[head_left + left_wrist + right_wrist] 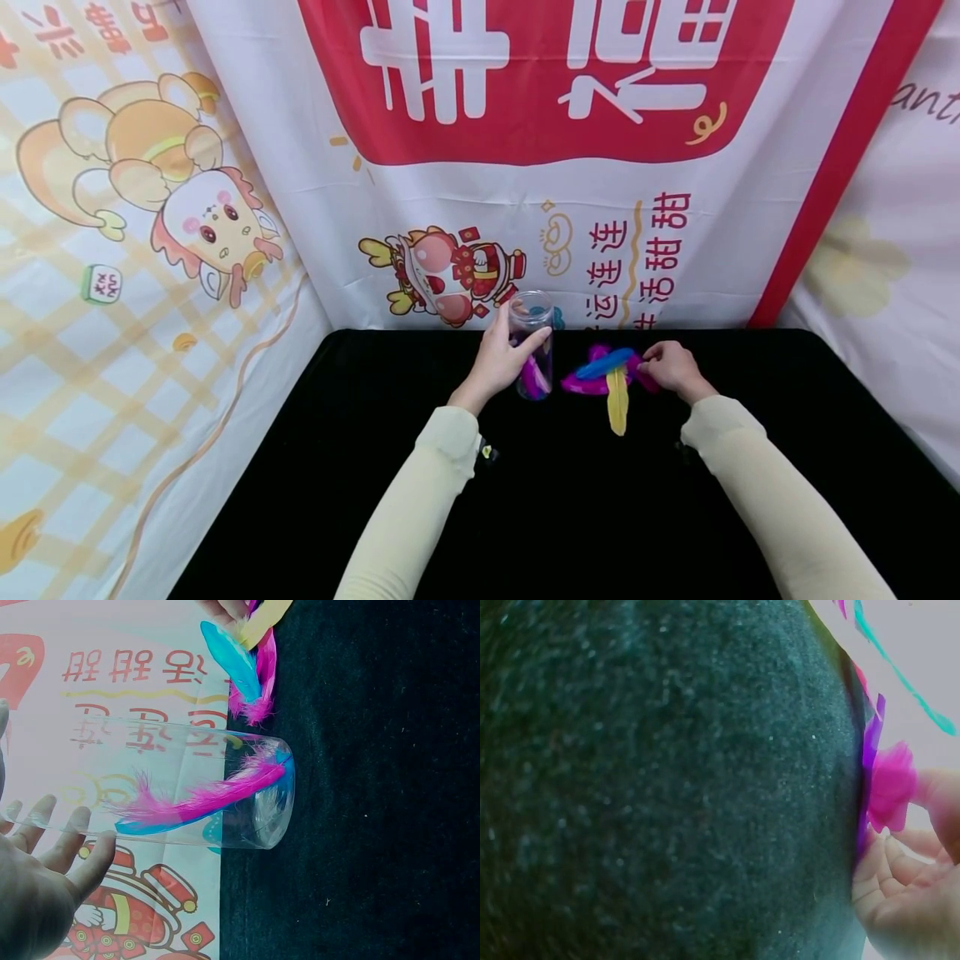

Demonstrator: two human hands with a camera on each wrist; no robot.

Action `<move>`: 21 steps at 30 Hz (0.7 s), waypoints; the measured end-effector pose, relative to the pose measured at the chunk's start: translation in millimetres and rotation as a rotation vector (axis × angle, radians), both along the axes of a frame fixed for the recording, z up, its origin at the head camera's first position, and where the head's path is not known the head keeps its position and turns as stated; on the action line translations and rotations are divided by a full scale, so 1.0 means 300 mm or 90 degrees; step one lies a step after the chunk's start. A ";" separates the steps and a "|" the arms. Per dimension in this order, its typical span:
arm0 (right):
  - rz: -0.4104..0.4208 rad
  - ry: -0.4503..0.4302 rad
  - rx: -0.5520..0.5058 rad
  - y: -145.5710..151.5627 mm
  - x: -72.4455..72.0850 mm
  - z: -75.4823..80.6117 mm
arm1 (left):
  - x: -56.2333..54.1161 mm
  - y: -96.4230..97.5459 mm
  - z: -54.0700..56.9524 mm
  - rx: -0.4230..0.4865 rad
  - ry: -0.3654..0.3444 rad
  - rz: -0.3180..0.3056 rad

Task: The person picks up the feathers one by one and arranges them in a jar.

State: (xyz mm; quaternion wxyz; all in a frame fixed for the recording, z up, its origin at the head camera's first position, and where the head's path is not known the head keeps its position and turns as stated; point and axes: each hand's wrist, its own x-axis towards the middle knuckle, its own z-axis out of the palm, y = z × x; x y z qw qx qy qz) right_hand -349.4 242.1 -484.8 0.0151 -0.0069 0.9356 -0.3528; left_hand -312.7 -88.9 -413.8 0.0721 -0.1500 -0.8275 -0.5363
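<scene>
In the head view, my left hand (501,354) grips a clear plastic jar (551,358) that stands on the black table at the back. Inside it lie a magenta feather (240,786) and a blue feather (146,826), plain in the left wrist view. To the right of the jar is a loose pile of feathers, with a blue feather (603,364) on top, a yellow feather (617,404) pointing toward me and magenta ones beneath. At the pile's right end my right hand (672,367) pinches a magenta feather (892,787); a purple feather (869,761) lies against its fingertips.
The black table (570,517) spreads out before me. A printed cloth (465,200) hangs right behind its back edge, close beyond the jar and feathers. More printed cloth (150,333) hangs along the left side, and another sheet (870,250) on the right.
</scene>
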 end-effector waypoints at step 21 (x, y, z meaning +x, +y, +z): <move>-0.006 0.028 0.000 -0.002 0.008 -0.002 | 0.004 0.001 -0.001 0.002 -0.005 0.002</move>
